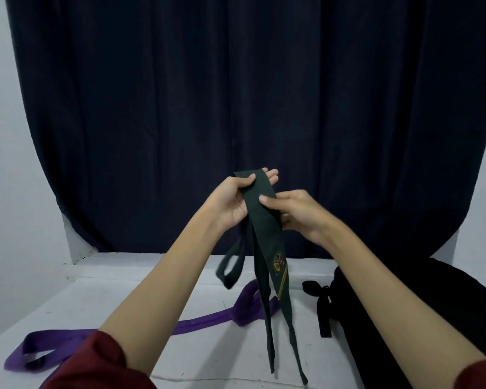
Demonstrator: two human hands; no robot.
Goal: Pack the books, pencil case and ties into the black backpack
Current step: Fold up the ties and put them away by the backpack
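Meanwhile I held the dark green tie [260, 217] up over the white table [101, 293], my left hand [233, 202] pinching its folded top and my right hand [295, 210] gripping it just below, thumb across the cloth. Its tails hung down towards the tabletop. The purple tie [197, 321] lay loose on the table, not yet packed. The black backpack [404, 318] sat at my right; I could not tell whether books or pencil case were inside.
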